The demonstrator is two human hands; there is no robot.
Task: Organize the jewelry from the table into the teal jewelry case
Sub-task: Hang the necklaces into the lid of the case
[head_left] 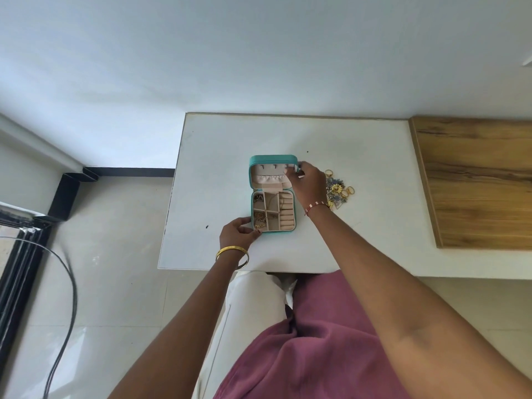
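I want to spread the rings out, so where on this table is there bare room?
Bare: the white table left of the teal jewelry case, behind it, and near the front edge. Crowded: right of the case, where the jewelry pile lies by the right hand.

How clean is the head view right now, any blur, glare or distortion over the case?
Head view: even daylight, soft shadows, no glare on the teal jewelry case. Wide-angle bending curves the white table edges. The right hand at the lid looks slightly smeared, and the loose jewelry pile is too small for detail.
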